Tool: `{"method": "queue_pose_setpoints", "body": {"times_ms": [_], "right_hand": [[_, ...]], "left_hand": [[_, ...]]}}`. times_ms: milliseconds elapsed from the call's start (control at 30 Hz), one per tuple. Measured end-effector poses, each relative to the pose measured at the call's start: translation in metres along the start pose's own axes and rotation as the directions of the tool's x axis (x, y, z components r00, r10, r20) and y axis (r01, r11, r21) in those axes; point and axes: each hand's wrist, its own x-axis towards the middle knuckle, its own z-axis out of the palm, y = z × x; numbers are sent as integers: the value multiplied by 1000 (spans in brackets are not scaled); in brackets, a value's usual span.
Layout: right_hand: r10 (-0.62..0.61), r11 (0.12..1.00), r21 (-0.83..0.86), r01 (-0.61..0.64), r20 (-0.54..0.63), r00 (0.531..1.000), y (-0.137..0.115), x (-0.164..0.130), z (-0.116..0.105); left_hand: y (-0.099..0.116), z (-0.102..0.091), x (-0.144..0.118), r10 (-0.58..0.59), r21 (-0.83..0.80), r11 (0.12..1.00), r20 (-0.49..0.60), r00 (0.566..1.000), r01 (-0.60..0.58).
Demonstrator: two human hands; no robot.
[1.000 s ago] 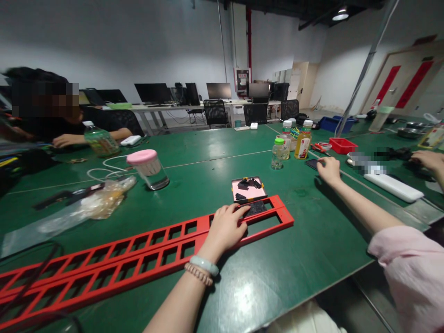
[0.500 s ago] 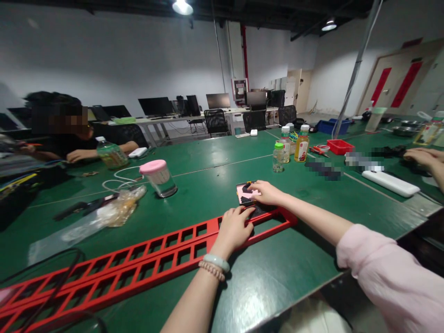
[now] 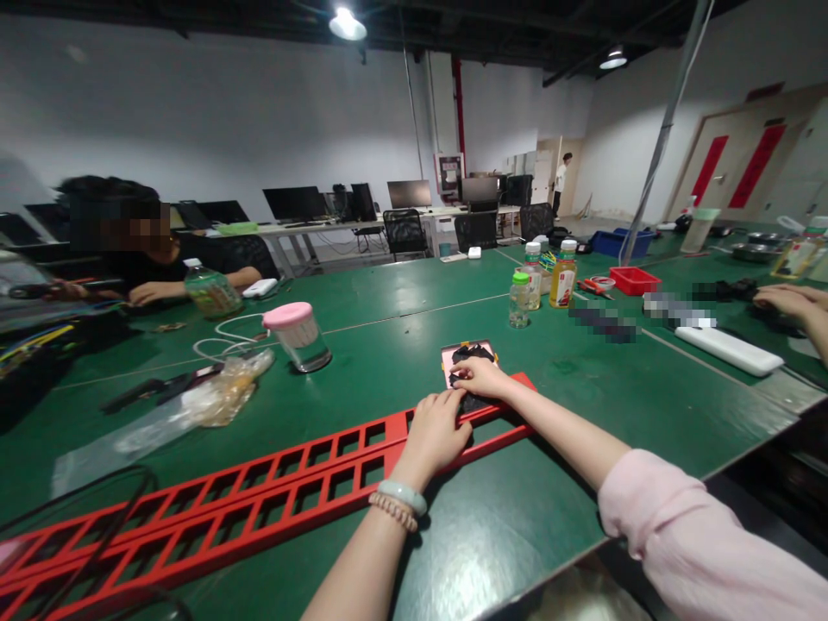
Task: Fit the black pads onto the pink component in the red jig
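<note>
On the green table (image 3: 582, 379), a long red frame (image 3: 259, 483) lies slantwise with the left hand (image 3: 436, 431) pressed flat on its far end, fingers together. The right hand (image 3: 482, 377), which a second ago lay far off by the bottles (image 3: 536, 280), has come back to the pink tray (image 3: 448, 354) just beyond the frame; its fingertips curl onto the small black pieces (image 3: 471, 353) there, though whether one is pinched I cannot tell.

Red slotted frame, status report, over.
Left hand resting on long red slotted frame. Right hand at black pieces on small pink tray. Nothing in between.
</note>
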Motion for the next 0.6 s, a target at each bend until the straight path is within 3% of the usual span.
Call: {"method": "queue_pose_setpoints", "body": {"times_ms": [467, 600], "right_hand": [[40, 996, -83, -43, -46, 998, -3, -4, 1], [12, 995, -97, -30, -179, 984, -18, -5, -7]], "left_hand": [[0, -2, 1, -5, 1, 1000, 7, 1000, 5], [1, -4, 1, -18, -9, 1000, 10, 1000, 18]]}}
